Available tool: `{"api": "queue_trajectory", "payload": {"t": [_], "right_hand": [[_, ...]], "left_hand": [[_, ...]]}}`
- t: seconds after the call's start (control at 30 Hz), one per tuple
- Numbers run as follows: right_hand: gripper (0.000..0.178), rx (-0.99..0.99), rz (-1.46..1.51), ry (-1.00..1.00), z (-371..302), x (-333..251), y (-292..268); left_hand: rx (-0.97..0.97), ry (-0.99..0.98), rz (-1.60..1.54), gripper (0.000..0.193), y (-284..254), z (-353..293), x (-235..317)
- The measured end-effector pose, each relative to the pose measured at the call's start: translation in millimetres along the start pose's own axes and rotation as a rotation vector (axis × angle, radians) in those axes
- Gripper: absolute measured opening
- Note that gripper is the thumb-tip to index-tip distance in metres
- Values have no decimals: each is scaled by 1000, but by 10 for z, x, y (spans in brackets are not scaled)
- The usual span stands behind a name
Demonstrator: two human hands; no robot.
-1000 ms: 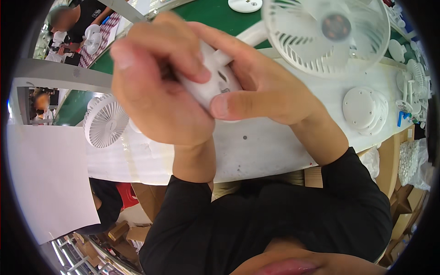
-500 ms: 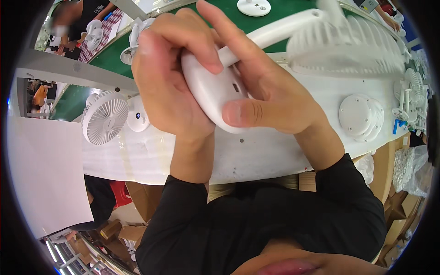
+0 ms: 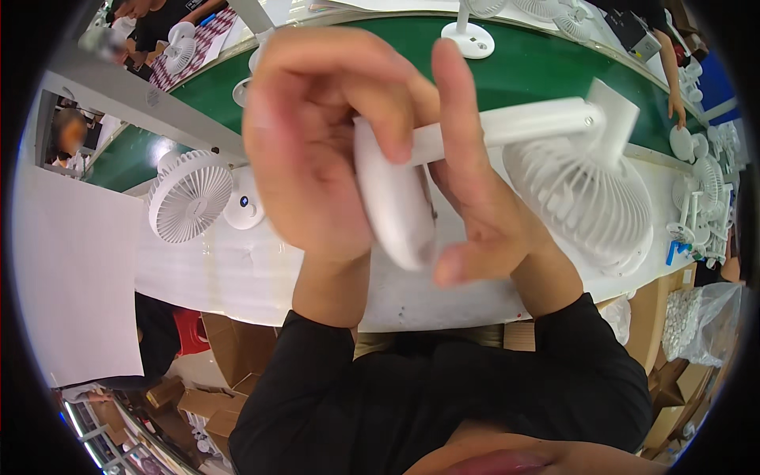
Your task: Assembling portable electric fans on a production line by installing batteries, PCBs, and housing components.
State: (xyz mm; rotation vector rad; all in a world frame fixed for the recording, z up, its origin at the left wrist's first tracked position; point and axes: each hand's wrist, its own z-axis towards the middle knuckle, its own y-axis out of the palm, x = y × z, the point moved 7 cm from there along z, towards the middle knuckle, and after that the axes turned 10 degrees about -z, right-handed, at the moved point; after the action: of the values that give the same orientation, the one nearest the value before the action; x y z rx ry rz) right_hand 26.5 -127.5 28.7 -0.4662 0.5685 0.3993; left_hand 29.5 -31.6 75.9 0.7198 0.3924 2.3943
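A white desk fan is held sideways in front of me, its rounded base (image 3: pixel 393 198) near the middle and its arm (image 3: pixel 526 124) running right to a hinge. Beyond the hinge the ribbed fan head (image 3: pixel 582 198) hangs down, slightly blurred. My left hand (image 3: pixel 317 142) is closed round the base, with its fingertips at the root of the arm. My right hand (image 3: pixel 483 198) has its thumb and index finger spread. That index finger crosses in front of the arm, and the thumb is apart from the base. The other right fingers are mostly hidden behind.
Another white fan (image 3: pixel 190 198) stands at left on the white table (image 3: pixel 253 273). Beyond the table runs a green belt (image 3: pixel 380 51) bearing a fan base (image 3: pixel 469 39). More white fans (image 3: pixel 708 182) crowd the right edge. A co-worker's hand (image 3: pixel 676 109) is near a white disc. A metal beam (image 3: pixel 150 99) crosses upper left.
The fan has turned in my hands: its base is more edge-on and its head has swung downward. My right thumb has come off the base. The view has shifted slightly.
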Motion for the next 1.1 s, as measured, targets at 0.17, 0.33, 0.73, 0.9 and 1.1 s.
{"api": "queue_trajectory", "payload": {"t": [0.17, 0.33, 0.73, 0.9, 1.1], "right_hand": [[117, 47, 230, 525, -110, 229, -152], [79, 64, -54, 642, -363, 626, -580], [53, 77, -642, 741, -1085, 1962, -1446], [42, 255, -860, 723, -1298, 1822, -1563], [27, 218, -586, 656, -788, 1456, -727]], "left_hand": [[423, -81, 246, 33, -259, -158, -360], [498, -191, 62, 16, -432, -215, -939], [383, -415, 153, 8, -394, -163, -1266], [-226, -509, 277, 19, 50, -260, -1248], [-908, -641, -21, 42, 635, -799, -859]]}}
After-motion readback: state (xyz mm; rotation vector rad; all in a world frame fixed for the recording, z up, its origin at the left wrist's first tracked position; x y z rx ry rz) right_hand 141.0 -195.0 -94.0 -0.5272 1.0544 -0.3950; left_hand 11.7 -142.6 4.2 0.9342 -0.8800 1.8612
